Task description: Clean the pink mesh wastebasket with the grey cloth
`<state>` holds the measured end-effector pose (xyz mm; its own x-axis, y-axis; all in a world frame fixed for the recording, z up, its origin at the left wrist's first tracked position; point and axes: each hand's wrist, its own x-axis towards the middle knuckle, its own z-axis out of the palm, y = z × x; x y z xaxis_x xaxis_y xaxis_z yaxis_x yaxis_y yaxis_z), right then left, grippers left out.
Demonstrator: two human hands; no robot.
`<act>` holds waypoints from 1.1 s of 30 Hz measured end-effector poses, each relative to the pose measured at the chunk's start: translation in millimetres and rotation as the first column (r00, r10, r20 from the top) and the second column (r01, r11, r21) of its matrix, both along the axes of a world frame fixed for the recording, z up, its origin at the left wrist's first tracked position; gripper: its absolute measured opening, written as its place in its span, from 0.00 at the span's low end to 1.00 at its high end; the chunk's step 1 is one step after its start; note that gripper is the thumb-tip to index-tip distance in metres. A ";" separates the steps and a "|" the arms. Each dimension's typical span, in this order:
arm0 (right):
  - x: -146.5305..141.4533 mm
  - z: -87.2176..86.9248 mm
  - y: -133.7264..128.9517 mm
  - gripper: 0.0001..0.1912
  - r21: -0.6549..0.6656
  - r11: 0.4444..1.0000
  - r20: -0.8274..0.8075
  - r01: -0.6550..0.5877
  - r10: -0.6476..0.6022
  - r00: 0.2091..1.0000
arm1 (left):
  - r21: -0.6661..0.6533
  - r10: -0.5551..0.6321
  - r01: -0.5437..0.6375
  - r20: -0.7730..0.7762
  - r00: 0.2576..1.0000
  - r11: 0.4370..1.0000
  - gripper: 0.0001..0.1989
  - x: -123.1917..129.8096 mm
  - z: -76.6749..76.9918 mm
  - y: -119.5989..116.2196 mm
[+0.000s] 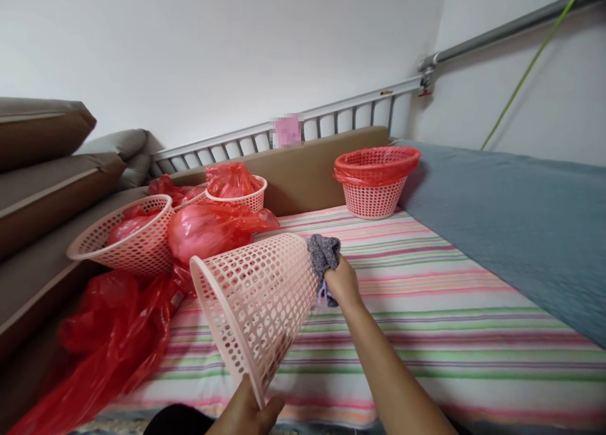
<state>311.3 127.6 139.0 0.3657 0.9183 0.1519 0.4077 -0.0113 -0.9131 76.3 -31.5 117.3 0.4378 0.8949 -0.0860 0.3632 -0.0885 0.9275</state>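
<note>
A pale pink perforated basket point(269, 290) lies tilted on its side, its wide mouth facing lower left. My left hand point(250, 410) grips its rim at the bottom of the view. Against the basket's base, my right hand point(341, 282) holds a bunched grey cloth point(324, 255). Under them spreads a striped sheet point(426, 321) in pink, green and white.
At the left are a pink basket point(146, 249), another holding red plastic point(241, 201), a stuffed red bag point(203, 230) and loose red bags point(113, 327). A red-lined basket point(374, 195) stands at the back. Grey cushions point(42, 189) are stacked far left.
</note>
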 end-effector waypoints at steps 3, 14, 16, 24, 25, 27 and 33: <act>6.9 -13.2 10.3 0.16 -0.025 1.000 -0.126 0.000 -0.003 0.992 | -0.012 0.020 -0.020 -0.021 1.000 1.000 0.31 -4.7 -7.7 -1.9; -25.9 -15.7 5.3 0.20 0.093 0.979 -0.511 -0.180 0.202 0.836 | -0.156 0.340 -0.302 0.417 0.843 0.940 0.39 9.8 59.2 13.7; -30.9 -9.5 0.3 0.20 0.102 0.970 -0.580 -0.219 0.237 0.779 | -0.154 0.336 -0.299 0.414 0.846 0.942 0.39 10.0 57.7 14.0; -38.4 22.0 -21.9 0.12 0.106 0.845 -0.902 -0.523 0.304 0.308 | -0.055 0.182 -0.174 0.393 0.901 0.983 0.34 9.6 32.8 13.4; -38.0 23.1 -22.8 0.11 0.106 0.832 -0.909 -0.544 0.303 0.287 | -0.051 0.175 -0.169 0.398 0.901 0.984 0.34 9.5 32.0 13.9; -36.8 23.4 -22.4 0.10 0.111 0.813 -0.912 -0.572 0.312 0.265 | -0.049 0.160 -0.154 0.412 0.897 0.987 0.33 9.1 31.4 14.2; -53.5 31.0 -34.9 0.12 0.231 0.916 -0.608 -0.328 0.400 0.686 | -0.027 0.145 -0.144 0.352 0.925 0.989 0.32 9.5 30.8 11.4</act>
<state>257.7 92.7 170.0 0.0478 0.9933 0.1054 -0.3096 0.1151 -0.9439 85.8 -20.0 148.1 0.3063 0.9507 0.0489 0.0225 -0.0586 0.9980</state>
